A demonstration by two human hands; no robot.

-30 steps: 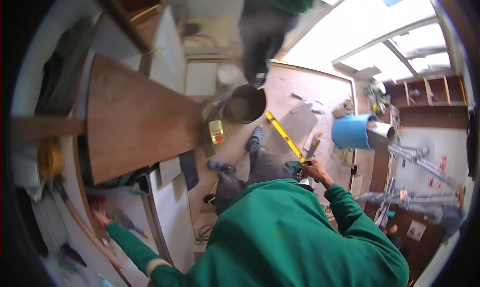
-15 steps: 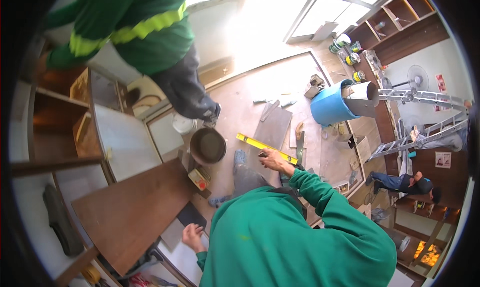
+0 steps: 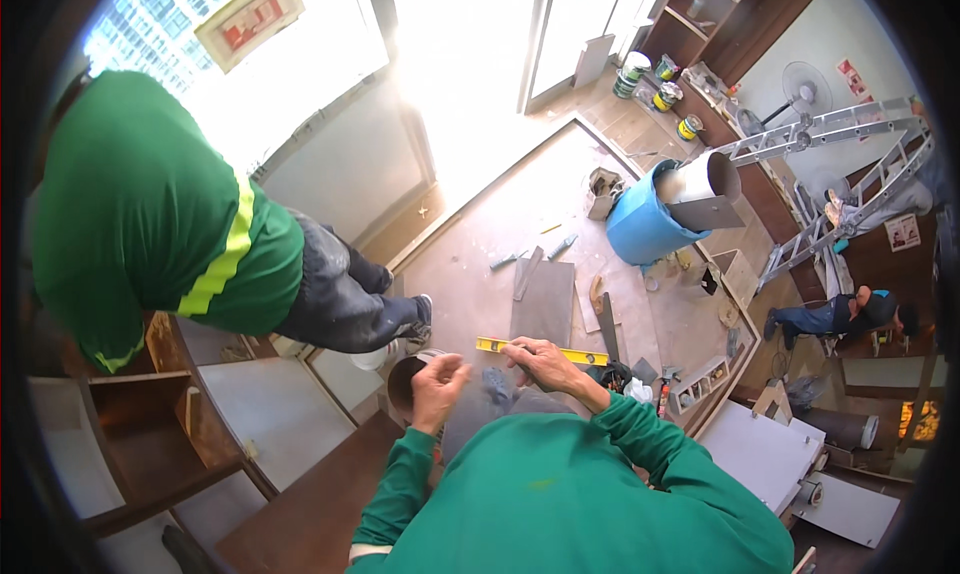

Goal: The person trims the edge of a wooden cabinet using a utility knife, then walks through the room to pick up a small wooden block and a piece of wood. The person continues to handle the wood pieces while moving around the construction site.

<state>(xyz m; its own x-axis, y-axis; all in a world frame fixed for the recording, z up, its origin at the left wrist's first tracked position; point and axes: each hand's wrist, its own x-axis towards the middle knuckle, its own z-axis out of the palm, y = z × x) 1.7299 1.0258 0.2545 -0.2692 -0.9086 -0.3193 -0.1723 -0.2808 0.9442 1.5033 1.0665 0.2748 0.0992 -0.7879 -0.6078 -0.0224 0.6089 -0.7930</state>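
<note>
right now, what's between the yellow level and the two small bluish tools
A flat grey board, with a narrow grey strip partly over it, lies there, beyond the yellow level, in the head view.

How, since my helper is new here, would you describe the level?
From the big blue barrel, go down and left to the grey board. By its near end, partly hidden by the person's right hand, is the level: a long yellow bar, unlike the dark-bladed tool nearby.

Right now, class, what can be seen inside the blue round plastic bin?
A curled whitish sheet and a flat grey board stick out of the bin. Their lower ends and the bin's bottom are hidden by its wall, so anything else down there cannot be told.
</note>
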